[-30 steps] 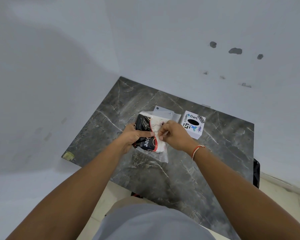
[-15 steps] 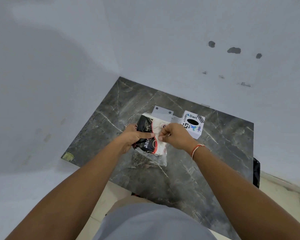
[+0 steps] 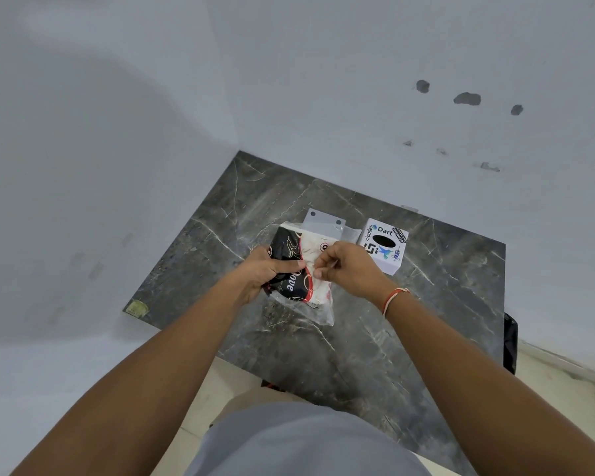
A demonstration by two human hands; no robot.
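A clear plastic packet [image 3: 298, 286] with a black, red and white printed item inside is held just above the dark marble table [image 3: 358, 355]. My left hand [image 3: 265, 274] grips its left side, thumb across the black print. My right hand [image 3: 347, 267] pinches the packet's upper right part between thumb and curled fingers. The packet's clear lower end hangs down toward the table.
A white cube box [image 3: 385, 245] with stickers and a dark oval hole stands right of my hands. A pale flat piece [image 3: 323, 221] with two dark dots lies behind the packet. Walls close in at the left and back. A black object [image 3: 510, 341] sits past the table's right edge.
Both hands stay on the packet with only slight shifts. The right hand's fingers have worked a little along the packet's top edge.
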